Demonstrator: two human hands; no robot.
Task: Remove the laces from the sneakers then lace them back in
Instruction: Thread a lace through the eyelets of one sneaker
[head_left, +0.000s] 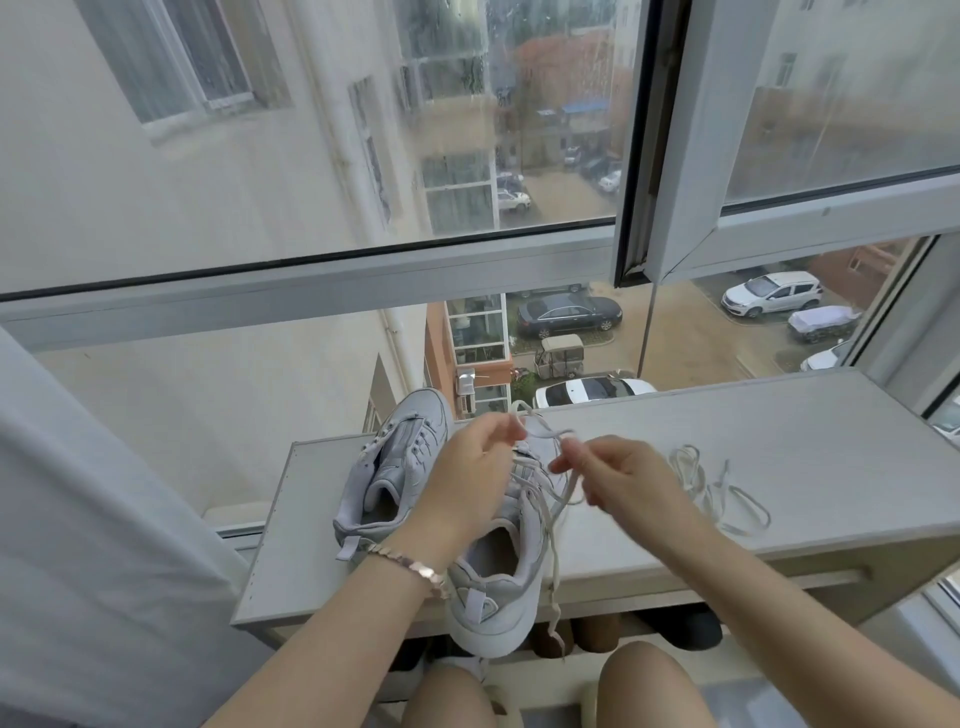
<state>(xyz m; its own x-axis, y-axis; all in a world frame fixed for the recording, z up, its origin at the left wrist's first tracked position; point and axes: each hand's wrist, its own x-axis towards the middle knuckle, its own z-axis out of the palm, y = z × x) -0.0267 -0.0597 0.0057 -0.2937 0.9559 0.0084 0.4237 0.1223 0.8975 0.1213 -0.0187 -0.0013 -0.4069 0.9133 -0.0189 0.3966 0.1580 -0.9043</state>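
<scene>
Left hand (467, 467): thumb and fingertips closed in a pinch on the white shoelace (566, 491), just above the toe end of the near sneaker (493, 582). Right hand (623, 480): fingers curled, also pinching the same lace, level with the left hand and close beside it; a short loop of lace runs between the two pinches. From the hands the lace drops to the upper eyelets of the near sneaker, where it is partly threaded, and one free end trails down past the heel and below the edge of the cabinet top (779, 441). The near sneaker sits toe away from the person, its heel overhanging the front edge. The far sneaker (400, 457), pale grey-white, stands just to its left on the same surface, touching or nearly touching it, eyelets bare and tongue loose. A second lace (727, 493) lies in loose coils on the cabinet top, right of the right hand and apart from both shoes. A rose-gold bracelet (410, 564) circles the left wrist. The open compartment (691, 629) under the cabinet top holds dark brown and black shapes, possibly shoes; too shadowed to confirm. Behind: a window frame (311, 270), with parked cars (569, 314) below outside.
</scene>
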